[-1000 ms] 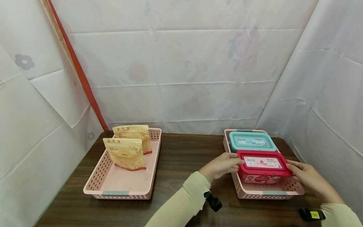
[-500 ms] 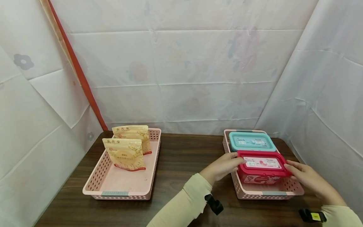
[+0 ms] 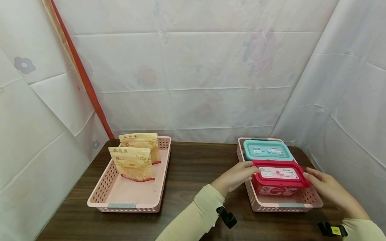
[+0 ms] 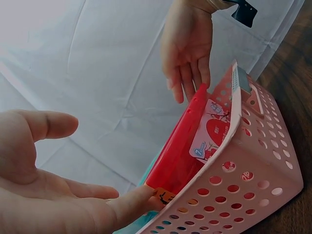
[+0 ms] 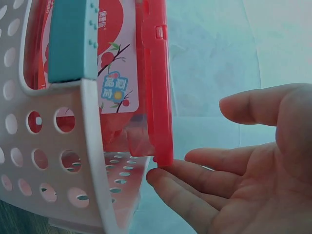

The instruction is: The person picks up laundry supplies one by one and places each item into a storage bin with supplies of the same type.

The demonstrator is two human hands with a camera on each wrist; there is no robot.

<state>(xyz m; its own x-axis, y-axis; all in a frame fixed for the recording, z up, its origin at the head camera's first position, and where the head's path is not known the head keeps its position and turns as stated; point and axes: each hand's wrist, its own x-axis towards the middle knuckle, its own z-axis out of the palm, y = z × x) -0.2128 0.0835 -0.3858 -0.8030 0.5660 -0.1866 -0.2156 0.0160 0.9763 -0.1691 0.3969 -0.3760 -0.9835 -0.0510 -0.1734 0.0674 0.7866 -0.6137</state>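
Note:
A red lidded plastic box [image 3: 278,174] with a pink label sits in the right-hand pink basket [image 3: 256,202], in front of a teal lidded box [image 3: 268,150]. My left hand [image 3: 236,177] is at the red box's left end. In the left wrist view its outstretched fingers [image 4: 129,200] touch that end, with the thumb held apart. At the opposite end is my right hand [image 3: 330,189]. In the right wrist view its fingers [image 5: 209,178] are extended by the lid's edge and the thumb stands clear of the box.
Another pink basket [image 3: 163,187] stands on the left of the dark wooden table [image 3: 205,154]. It holds two upright yellow pouches [image 3: 134,164]. White patterned sheeting [image 3: 187,110] hangs behind the table and along both sides.
The right hand's fingers have spread slightly at the red box's end. The boxes and the left hand look almost the same as before.

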